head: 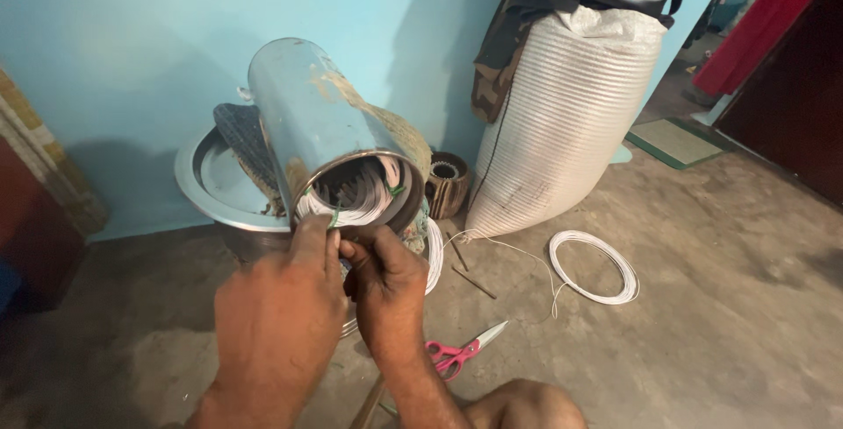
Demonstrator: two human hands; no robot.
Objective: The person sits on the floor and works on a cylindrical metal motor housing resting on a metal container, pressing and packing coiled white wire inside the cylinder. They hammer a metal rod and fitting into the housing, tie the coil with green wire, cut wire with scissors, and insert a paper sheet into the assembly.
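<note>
Now I see my left hand (279, 306) and right hand (384, 284) both pinched on white winding wire (347, 209) at the steel motor cylinder (320, 126) mouth.

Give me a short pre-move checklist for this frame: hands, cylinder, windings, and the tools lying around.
1. Left hand on the white windings at the mouth of the metal cylinder: ok.
2. Right hand pinching wire at the same rim: ok; exact grip cannot tell.
3. Cylinder propped tilted against the steel basin: steadiness cannot tell.
4. Pink scissors on the floor beside the right forearm, free of other things: ok.
5. White wire coil flat on the floor by the white sack: ok.
</note>
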